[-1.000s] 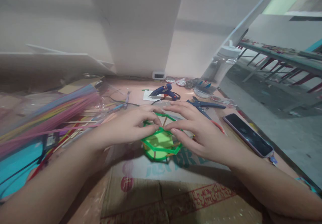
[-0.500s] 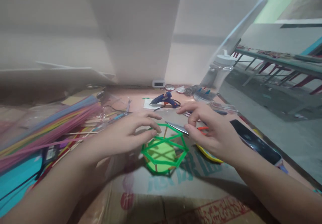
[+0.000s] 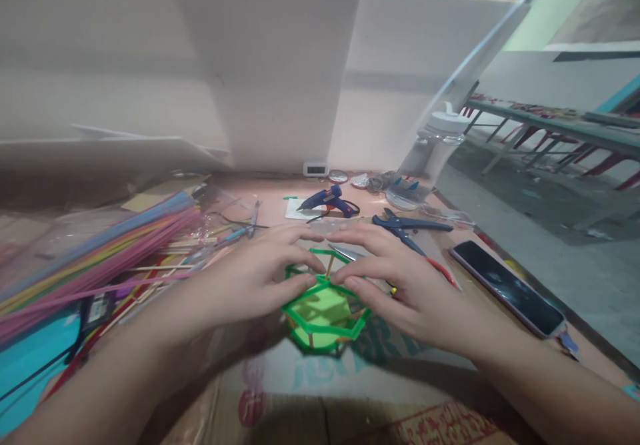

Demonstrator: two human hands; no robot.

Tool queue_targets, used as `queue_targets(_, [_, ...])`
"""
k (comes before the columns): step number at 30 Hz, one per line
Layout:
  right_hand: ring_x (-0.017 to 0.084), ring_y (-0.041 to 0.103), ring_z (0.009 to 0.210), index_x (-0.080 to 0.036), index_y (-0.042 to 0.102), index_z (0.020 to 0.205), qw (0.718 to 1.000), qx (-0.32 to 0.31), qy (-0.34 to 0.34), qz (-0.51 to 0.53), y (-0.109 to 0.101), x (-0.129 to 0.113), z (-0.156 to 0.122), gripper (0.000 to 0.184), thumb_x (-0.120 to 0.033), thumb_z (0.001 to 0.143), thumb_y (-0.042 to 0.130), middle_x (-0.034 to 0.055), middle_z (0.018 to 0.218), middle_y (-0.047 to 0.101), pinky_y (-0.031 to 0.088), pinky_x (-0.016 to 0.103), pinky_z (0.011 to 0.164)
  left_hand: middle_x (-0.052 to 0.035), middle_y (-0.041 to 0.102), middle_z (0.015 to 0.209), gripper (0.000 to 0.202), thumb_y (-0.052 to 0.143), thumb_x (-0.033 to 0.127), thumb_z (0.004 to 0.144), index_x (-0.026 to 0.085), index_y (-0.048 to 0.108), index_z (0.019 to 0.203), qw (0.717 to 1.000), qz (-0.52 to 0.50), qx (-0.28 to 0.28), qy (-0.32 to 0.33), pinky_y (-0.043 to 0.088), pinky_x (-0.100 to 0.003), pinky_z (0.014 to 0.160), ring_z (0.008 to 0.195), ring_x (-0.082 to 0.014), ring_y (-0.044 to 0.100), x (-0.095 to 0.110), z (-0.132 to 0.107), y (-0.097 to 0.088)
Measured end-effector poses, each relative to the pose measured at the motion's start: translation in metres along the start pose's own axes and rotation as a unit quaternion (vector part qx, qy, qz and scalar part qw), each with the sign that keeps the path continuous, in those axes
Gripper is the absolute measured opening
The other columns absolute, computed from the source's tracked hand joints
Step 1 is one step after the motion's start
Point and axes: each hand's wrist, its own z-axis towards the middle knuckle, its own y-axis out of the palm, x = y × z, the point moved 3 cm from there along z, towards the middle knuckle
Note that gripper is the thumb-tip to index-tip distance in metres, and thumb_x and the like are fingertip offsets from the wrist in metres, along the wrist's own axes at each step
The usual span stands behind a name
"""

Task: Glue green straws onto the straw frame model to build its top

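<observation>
A small green six-sided frame point(image 3: 310, 328) stands on cardboard in front of me, with thin brown sticks as uprights and a light green base point(image 3: 325, 308) inside. My left hand point(image 3: 255, 268) reaches over its left side, thumb and index finger closed at a green strip across the top. From the right, my right hand point(image 3: 390, 271) brings its thumb and fingers down on the same top strips. The fingertips of both hands nearly meet above the middle. They partly hide the frame's far and right sides.
Behind lie a blue glue gun point(image 3: 323, 198) on a white card and blue-handled pliers point(image 3: 415, 223). A phone point(image 3: 507, 285) and a water bottle point(image 3: 430, 155) are at right. Colourful fuzzy stems point(image 3: 125, 245) are piled at left. A white partition point(image 3: 270, 65) stands behind.
My right hand has moved left and down onto the frame's top, uncovering the pliers. The fingers of my left hand have come in closer to the top strips.
</observation>
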Motion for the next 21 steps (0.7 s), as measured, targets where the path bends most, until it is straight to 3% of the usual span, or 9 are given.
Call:
queue_targets(8, [0.023,0.054,0.135,-0.022,0.076,0.1,1.0,-0.001,-0.009,-0.019,0.0033,0.0009,-0.0018,0.019,-0.022,0.1,0.057,0.009,0.14,0.064,0.042,0.047,0.116,-0.0079,0.063,0.14,0.021,0.055,0.031,0.099,0.023,0.075,0.097,1.0,-0.012,-0.016,-0.021,0.046,-0.039,0.111,0.132,-0.0242,0.057,-0.0031,0.0043,0.0058])
queue_targets(21, [0.024,0.056,0.133,-0.024,0.072,0.111,1.0,0.015,-0.007,-0.017,0.0016,0.0067,-0.0013,0.021,-0.022,0.101,0.053,0.01,0.137,0.066,0.046,0.049,0.112,-0.0067,0.062,0.142,0.024,0.053,0.033,0.101,0.023,0.075,0.105,0.999,-0.04,-0.023,-0.008,0.046,-0.036,0.111,0.132,-0.0231,0.058,-0.0068,0.0034,0.0045])
